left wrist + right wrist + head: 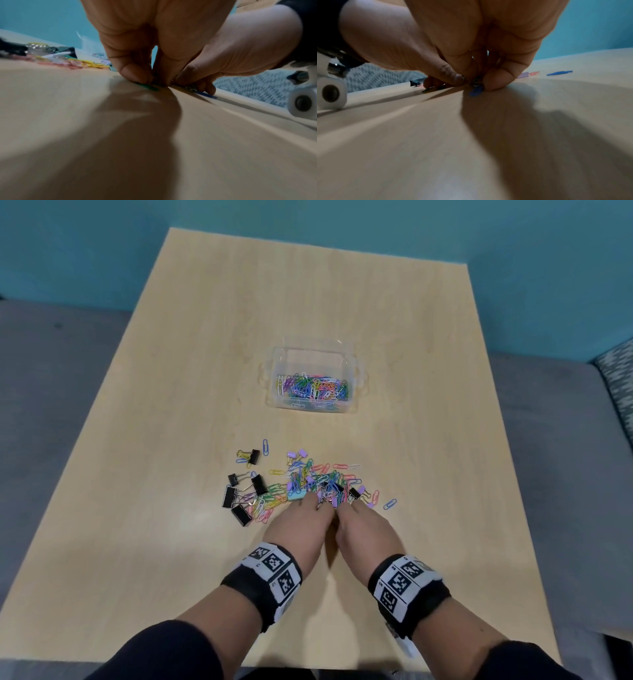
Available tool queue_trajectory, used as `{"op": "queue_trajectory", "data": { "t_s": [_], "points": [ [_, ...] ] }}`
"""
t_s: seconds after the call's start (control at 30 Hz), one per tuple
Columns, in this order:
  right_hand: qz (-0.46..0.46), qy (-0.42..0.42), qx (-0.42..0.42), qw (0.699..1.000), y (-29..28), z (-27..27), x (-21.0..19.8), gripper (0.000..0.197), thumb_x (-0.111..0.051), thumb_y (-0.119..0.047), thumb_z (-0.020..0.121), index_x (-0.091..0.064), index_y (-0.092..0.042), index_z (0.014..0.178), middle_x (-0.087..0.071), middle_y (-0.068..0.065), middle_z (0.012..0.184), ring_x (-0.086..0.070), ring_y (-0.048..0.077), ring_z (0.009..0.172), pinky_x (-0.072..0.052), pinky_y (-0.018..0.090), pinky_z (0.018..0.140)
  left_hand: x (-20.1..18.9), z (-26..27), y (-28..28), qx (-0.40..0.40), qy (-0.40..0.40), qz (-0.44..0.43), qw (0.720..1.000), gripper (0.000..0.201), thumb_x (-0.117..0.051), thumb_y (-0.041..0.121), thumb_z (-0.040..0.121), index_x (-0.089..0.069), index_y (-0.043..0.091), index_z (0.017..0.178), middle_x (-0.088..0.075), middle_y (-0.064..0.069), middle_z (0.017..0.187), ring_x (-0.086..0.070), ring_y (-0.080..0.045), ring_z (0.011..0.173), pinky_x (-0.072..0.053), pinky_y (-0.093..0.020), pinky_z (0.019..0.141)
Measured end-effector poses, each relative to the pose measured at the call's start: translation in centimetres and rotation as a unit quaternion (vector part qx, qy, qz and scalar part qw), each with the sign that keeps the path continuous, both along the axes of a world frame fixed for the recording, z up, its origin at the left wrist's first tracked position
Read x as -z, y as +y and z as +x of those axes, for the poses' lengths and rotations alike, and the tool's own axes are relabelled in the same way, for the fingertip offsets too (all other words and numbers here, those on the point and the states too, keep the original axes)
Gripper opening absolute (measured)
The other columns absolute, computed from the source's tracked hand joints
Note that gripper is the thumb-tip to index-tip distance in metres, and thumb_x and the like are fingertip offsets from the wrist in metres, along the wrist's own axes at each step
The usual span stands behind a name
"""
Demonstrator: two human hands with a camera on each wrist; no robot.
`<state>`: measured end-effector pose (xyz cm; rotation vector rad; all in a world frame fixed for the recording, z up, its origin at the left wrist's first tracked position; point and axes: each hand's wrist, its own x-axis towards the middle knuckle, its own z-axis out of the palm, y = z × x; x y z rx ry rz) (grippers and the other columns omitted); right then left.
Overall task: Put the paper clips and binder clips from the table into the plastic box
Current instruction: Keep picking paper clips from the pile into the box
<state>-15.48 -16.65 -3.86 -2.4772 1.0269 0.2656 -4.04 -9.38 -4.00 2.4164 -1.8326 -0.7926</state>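
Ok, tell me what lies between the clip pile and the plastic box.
Head view: bare table separates the clip pile from the plastic box; nothing lies on that stretch.

Your left hand (298,528) and right hand (363,531) sit pressed side by side — fingers curled down, tips pinching low against the surface.

No readable text, only black-and-white square marker codes on both wristbands (272,571), digits too small

plastic box (346,361) top open; bare table (318,429) between box and clip pile (308,482)
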Motion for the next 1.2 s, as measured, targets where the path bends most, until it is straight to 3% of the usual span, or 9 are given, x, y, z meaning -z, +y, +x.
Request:
{"op": "queue_trajectory", "data": {
  "t_s": [0.1,0.23,0.33,0.57,0.67,0.97,1.07,1.13,1.2],
  "points": [
    [0.029,-0.011,0.024,0.999,-0.5,-0.1,-0.3,0.006,-0.048,-0.014,0.088,-0.053,-0.014,0.091,-0.054,0.006,0.089,-0.053,0.031,0.08,-0.027,0.032,0.06,-0.2,0.2,-0.3,0.011,-0.003,0.006,1.0,0.034,-0.049,0.0,0.081,-0.044,0.015,0.112,-0.043,-0.008,0.11,-0.051,-0.028,0.097,-0.035,-0.034,0.066],
    [0.105,-0.03,0.078,0.991,-1.3,-0.5,-0.1,0.019,-0.051,-0.018,0.084,-0.038,-0.02,0.071,-0.046,-0.001,0.067,-0.045,0.026,0.066,-0.03,0.035,0.055,0.1,1.0,-0.1,-0.035,0.042,0.009,0.998,0.011,-0.048,0.009,0.09,-0.042,0.018,0.093,-0.045,-0.004,0.095,-0.055,-0.028,0.087,-0.035,-0.034,0.063],
    [0.182,-0.039,0.128,0.974,-2.4,-1.0,0.3,0.018,-0.055,-0.015,0.079,-0.041,-0.019,0.067,-0.048,-0.003,0.059,-0.044,0.021,0.059,-0.038,0.032,0.055,0.1,1.9,0.0,-0.096,0.105,0.006,0.99,0.015,-0.046,0.02,0.094,-0.041,0.017,0.08,-0.047,0.0,0.084,-0.051,-0.024,0.079,-0.036,-0.033,0.065],
    [0.417,-0.103,0.209,0.879,-5.2,-0.2,-2.9,0.011,-0.059,-0.001,0.083,-0.055,-0.009,0.077,-0.05,-0.003,0.052,-0.045,0.013,0.043,-0.039,0.021,0.043,-2.8,5.5,-0.7,-0.232,0.302,-0.006,0.925,0.016,-0.061,0.023,0.087,-0.056,0.017,0.074,-0.057,0.002,0.061,-0.061,-0.018,0.053,-0.055,-0.036,0.053],
    [0.394,-0.147,0.195,0.886,-8.6,2.1,-5.2,0.009,-0.058,0.005,0.082,-0.058,-0.004,0.08,-0.055,0.003,0.051,-0.05,0.011,0.037,-0.037,0.018,0.036,-4.9,8.5,-3.8,-0.251,0.295,-0.061,0.92,0.016,-0.063,0.019,0.087,-0.057,0.015,0.072,-0.058,0.0,0.055,-0.057,-0.015,0.043,-0.048,-0.029,0.044],
    [0.24,-0.235,0.246,0.909,-18.4,12.8,-6.7,0.022,-0.063,-0.002,0.083,-0.052,-0.013,0.067,-0.055,0.011,0.059,-0.053,0.013,0.037,-0.052,0.031,0.046,-7.5,16.0,-15.1,-0.244,0.146,-0.153,0.947,0.009,-0.062,0.019,0.084,-0.06,0.013,0.077,-0.066,-0.007,0.067,-0.067,-0.026,0.061,-0.057,-0.038,0.063],
    [0.24,-0.205,0.211,0.925,-18.6,13.4,-6.8,0.004,-0.064,-0.013,0.085,-0.061,-0.012,0.086,-0.065,0.014,0.075,-0.062,0.02,0.054,-0.059,0.037,0.058,-7.2,15.8,-15.4,-0.223,0.156,-0.133,0.953,0.017,-0.063,0.022,0.085,-0.063,0.017,0.101,-0.066,-0.006,0.092,-0.067,-0.028,0.073,-0.056,-0.041,0.073],
    [0.2,-0.168,0.175,0.949,-18.8,12.0,-6.7,0.022,-0.061,-0.022,0.087,-0.061,-0.012,0.106,-0.067,0.012,0.089,-0.068,0.025,0.071,-0.059,0.042,0.07,-7.1,15.9,-14.2,-0.225,0.138,-0.142,0.954,0.029,-0.061,0.023,0.088,-0.059,0.02,0.117,-0.061,-0.004,0.107,-0.066,-0.028,0.078,-0.054,-0.039,0.078],
    [0.124,-0.129,0.133,0.975,-18.6,9.2,-6.4,0.024,-0.056,-0.02,0.088,-0.063,-0.012,0.11,-0.068,0.011,0.099,-0.066,0.029,0.088,-0.054,0.044,0.082,-7.2,15.6,-11.8,-0.235,0.133,-0.167,0.948,0.027,-0.058,0.021,0.089,-0.06,0.021,0.116,-0.06,-0.004,0.106,-0.066,-0.026,0.074,-0.055,-0.039,0.074]
  ]
}}
